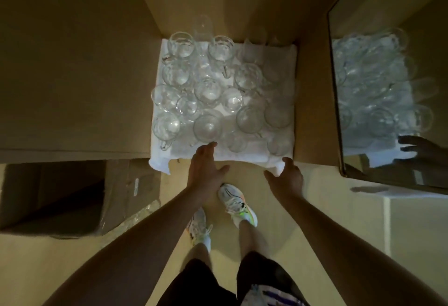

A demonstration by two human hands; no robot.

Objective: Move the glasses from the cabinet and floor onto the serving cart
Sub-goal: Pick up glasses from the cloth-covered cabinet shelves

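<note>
Clear glass mugs and tumblers (208, 92) stand close together on a white cloth (242, 154), which lies on the bottom of an open brown wooden cabinet (312, 111). All glasses stand upright, their open mouths facing up toward the camera; a few handles point toward the near edge of the cloth. Both bare arms reach down and forward to this near edge. The left hand (206, 167) is flat, palm down, fingers straight and a little spread, with fingertips touching the cloth edge just beside the nearest glass. The right hand (286, 174) is at the near right corner of the cloth, fingers loosely bent; I cannot tell if it grips the cloth. The mirrored door (388, 87), right of the cloth, reflects the glasses.
</note>
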